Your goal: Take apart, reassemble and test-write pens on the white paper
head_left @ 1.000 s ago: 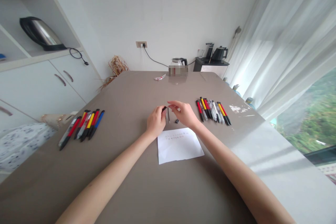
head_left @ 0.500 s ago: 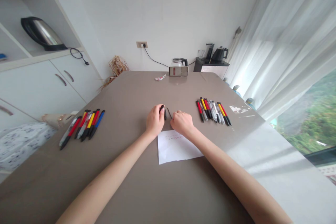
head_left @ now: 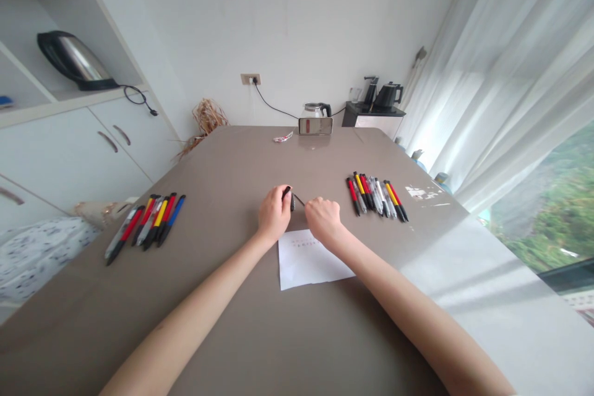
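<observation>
Above the middle of the table [head_left: 223, 334], my left hand [head_left: 273, 213] is closed around dark pen parts [head_left: 292, 202]. A black piece pokes up by its thumb, and the rest is hidden in the palm. My right hand [head_left: 323, 219] makes a fist, knuckles up, with a thin dark pen refill [head_left: 299, 199] sticking out of it towards the left hand. The refill's tip is close to the pen parts; I cannot tell whether they touch. Just below both hands lies a white sheet of paper [head_left: 310, 266] with small rows of marks, partly covered by my right wrist.
Several pens [head_left: 160, 223] in red, yellow, blue and clear lie in a row on the left. Another row of pens [head_left: 371, 193] lies on the right. Towards the far edge stand a phone-like slab [head_left: 315, 126] and a glass pot [head_left: 314, 109], beside a crumpled wrapper [head_left: 283, 137].
My right hand has shifted slightly to the right, and the refill lies at a flatter slant than before. My left hand stays in place, still closed on the pen parts.
</observation>
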The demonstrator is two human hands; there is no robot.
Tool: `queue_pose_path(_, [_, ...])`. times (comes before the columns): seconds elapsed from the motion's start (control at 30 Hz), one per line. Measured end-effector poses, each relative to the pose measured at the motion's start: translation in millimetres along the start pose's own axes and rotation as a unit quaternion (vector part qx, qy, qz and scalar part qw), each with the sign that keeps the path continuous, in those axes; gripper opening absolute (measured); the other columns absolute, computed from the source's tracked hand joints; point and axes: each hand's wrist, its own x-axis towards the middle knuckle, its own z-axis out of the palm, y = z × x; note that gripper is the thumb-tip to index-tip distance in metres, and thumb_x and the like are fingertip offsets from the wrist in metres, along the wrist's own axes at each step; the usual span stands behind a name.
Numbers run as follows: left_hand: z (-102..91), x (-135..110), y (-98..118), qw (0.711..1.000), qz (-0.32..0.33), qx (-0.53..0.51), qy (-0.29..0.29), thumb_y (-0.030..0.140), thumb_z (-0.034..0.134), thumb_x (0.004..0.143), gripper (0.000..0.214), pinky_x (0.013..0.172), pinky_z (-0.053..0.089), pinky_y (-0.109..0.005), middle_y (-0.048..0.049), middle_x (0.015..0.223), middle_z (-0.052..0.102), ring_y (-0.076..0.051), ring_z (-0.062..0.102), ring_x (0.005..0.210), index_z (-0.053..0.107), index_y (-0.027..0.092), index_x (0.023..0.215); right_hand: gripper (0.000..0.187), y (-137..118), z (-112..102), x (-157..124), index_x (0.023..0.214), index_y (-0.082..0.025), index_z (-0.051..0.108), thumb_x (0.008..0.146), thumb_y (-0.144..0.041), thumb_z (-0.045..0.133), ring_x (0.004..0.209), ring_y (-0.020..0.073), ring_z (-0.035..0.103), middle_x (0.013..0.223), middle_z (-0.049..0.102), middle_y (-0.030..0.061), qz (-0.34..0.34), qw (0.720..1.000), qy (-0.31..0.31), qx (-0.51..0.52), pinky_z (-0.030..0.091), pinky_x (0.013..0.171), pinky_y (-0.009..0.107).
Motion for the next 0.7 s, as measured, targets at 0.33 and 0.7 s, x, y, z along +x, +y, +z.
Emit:
queue_pose_path(0.33, [0.3,-0.3,0.0,1.000,0.001,-0.002,0.001,0.030,0.032,0.085,0.026,0.079,0.042,-0.031,-0.0086,0.099,0.057,-0.017,0.053,0.093,0.047,0.018,0.102,0.013,1.8,-1.2,0.5,0.077,-0.013,0.063,0.067,-0.012,0.057,0.075,0.0207,0.060,0.079,0.063,0.0136,0.011,1.000,-0.008,0.005,0.042,0.058,0.026])
queue_pose_path(0.7, [-1.1,-0.6,2.7,1.000,0.008,0.006,-0.009,0.029,0.033,0.084,0.024,0.078,0.042,-0.031,-0.0079,0.098,0.057,-0.017,0.054,0.091,0.047,0.019,0.101,0.017,23.2,-4.2,15.9,0.073,-0.017,0.062,0.069,-0.028,0.050,0.067,0.0162,0.057,0.072,0.063,0.0053,0.065,0.964,0.061,0.250,0.039,0.058,0.024])
